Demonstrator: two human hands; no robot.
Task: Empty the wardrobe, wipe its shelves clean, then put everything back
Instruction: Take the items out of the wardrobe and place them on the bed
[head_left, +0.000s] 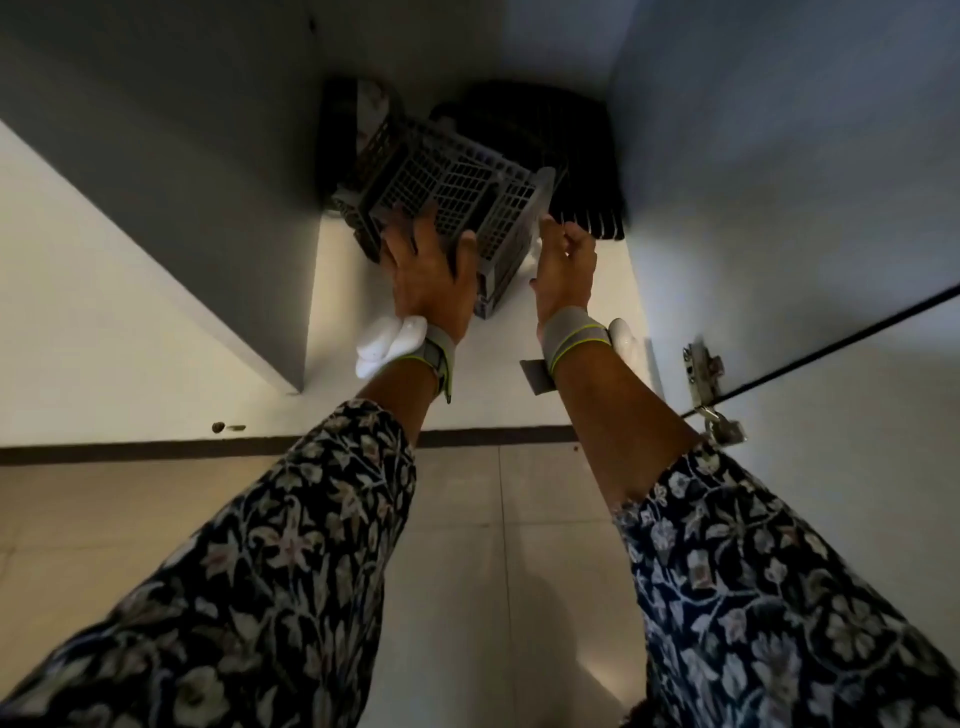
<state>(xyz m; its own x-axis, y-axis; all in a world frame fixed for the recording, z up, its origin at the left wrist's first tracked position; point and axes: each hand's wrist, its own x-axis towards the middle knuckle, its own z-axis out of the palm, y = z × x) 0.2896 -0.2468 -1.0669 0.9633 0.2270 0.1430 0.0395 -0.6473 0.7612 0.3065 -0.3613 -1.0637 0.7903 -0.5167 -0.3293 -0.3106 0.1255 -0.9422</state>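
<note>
A grey plastic basket (467, 192) with perforated sides is tilted over the white shelf (483, 405) inside the open wardrobe compartment. My left hand (431, 270) lies spread against its near grid side, thumb round the lower corner. At the basket's right edge, my right hand (566, 265) has its fingers curled on the rim. Both wrists wear grey bands. Behind the basket sit a black ribbed object (571, 166) and a second dark basket (371, 140) holding something white.
White lumps lie on the shelf, one by my left wrist (387, 345) and one by my right wrist (623, 338). A small dark flat piece (535, 376) lies near the shelf front. A metal hinge (706, 384) and the open door (831, 415) are on the right.
</note>
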